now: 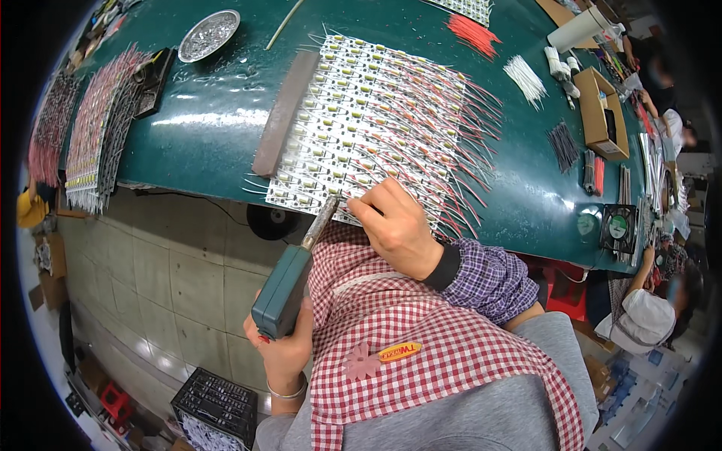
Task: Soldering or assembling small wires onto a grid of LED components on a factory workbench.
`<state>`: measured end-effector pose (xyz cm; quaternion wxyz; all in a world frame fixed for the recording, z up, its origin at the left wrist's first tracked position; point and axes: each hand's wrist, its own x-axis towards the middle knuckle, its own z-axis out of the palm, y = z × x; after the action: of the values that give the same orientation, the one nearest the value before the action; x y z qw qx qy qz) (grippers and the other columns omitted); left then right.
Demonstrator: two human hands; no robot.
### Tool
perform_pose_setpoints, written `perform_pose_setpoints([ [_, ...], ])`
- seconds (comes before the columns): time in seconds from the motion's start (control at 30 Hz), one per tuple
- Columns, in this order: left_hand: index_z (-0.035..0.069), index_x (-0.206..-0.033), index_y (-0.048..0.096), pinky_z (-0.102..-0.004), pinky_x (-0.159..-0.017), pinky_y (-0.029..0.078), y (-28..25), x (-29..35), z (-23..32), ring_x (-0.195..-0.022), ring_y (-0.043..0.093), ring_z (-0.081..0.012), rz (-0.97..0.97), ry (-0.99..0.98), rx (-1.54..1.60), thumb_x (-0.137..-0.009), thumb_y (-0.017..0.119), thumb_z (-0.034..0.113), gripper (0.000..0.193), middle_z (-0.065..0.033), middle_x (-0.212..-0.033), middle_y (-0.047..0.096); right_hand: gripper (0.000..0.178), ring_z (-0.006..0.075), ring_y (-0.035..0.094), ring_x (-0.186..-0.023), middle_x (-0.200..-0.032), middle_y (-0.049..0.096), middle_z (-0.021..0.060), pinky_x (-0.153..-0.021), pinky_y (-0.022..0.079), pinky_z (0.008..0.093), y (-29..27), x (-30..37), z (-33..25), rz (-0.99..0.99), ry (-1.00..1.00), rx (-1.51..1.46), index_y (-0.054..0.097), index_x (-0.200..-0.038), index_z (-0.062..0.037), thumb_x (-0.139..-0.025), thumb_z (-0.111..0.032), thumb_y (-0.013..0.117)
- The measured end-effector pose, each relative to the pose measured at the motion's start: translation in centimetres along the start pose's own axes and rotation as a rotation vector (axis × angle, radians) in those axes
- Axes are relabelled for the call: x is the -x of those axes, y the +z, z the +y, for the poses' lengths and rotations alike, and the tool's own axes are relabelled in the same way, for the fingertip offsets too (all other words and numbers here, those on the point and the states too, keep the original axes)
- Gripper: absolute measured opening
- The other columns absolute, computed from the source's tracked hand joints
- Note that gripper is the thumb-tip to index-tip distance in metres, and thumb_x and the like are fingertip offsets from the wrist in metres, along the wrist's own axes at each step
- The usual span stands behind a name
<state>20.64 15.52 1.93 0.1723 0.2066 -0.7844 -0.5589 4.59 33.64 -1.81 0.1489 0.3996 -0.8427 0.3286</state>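
Observation:
My left hand [284, 347] is wrapped round the green handle of a soldering gun [283, 286]. The gun's metal tip reaches the near edge of a panel of small white circuit boards [331, 124]. Just right of that tip, my right hand [395, 229] is closed in a pinch low over the panel. What its fingertips hold is too small to make out. Rows of thin red and white wires [470, 139] stick out from the panel's right side. Along the left side of the panel lies a grey-brown bar [284, 116].
On the green table [203, 146] are a metal bowl [210, 36], wired board stacks [105, 128] at far left, bundles of red wires [472, 35] and white tubes [525, 80], a cardboard box [602, 113] and a small fan [619, 228]. A black crate [214, 410] stands below; people sit at right.

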Motion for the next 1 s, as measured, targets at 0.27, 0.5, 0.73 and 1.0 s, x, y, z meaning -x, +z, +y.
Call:
perform_pose_setpoints([
  [0.27,-0.005,-0.094,0.068,-0.0285,-0.059,0.048,0.1,0.0,0.0,-0.066,0.063,-0.0147,0.015,0.052,-0.063,-0.078,0.08,0.003,0.021,-0.0086,-0.08,0.069,0.023,0.0247,0.054,-0.083,-0.088,0.054,0.0095,-0.071,0.05,0.0335,0.1,0.1,0.0,0.002,0.002,0.01,0.065,-0.099,0.0025,-0.076,-0.001,0.062],
  [0.5,-0.004,-0.089,0.071,-0.0278,-0.054,0.046,-0.3,0.5,-0.1,-0.058,0.061,-0.0122,0.043,-0.021,-0.054,-0.077,0.082,0.003,0.018,-0.0058,-0.074,0.07,0.023,0.0248,0.055,-0.085,-0.089,0.055,0.0095,-0.071,0.05,0.0338,0.2,0.2,-0.1,0.004,0.017,0.008,0.065,-0.099,0.0013,-0.077,-0.002,0.062],
  [0.73,-0.004,-0.092,0.071,-0.0282,-0.057,0.046,-0.2,0.6,-0.2,-0.063,0.063,-0.0141,0.046,-0.042,-0.037,-0.077,0.083,0.003,0.02,-0.0074,-0.079,0.07,0.023,0.0251,0.055,-0.085,-0.09,0.056,0.0096,-0.072,0.051,0.0337,0.3,0.3,0.0,0.04,0.033,-0.025,0.065,-0.1,0.0006,-0.076,0.002,0.062],
  [1.0,-0.002,-0.101,0.07,-0.0294,-0.066,0.047,-1.2,1.7,-1.2,-0.074,0.06,-0.0156,0.012,-0.093,-0.122,-0.078,0.085,0.007,0.03,-0.0067,-0.091,0.065,0.027,0.0262,0.057,-0.088,-0.09,0.057,0.0106,-0.073,0.05,0.0346,-0.2,0.5,-0.1,0.01,0.046,-0.052,0.065,-0.101,0.0005,-0.074,0.004,0.064],
])
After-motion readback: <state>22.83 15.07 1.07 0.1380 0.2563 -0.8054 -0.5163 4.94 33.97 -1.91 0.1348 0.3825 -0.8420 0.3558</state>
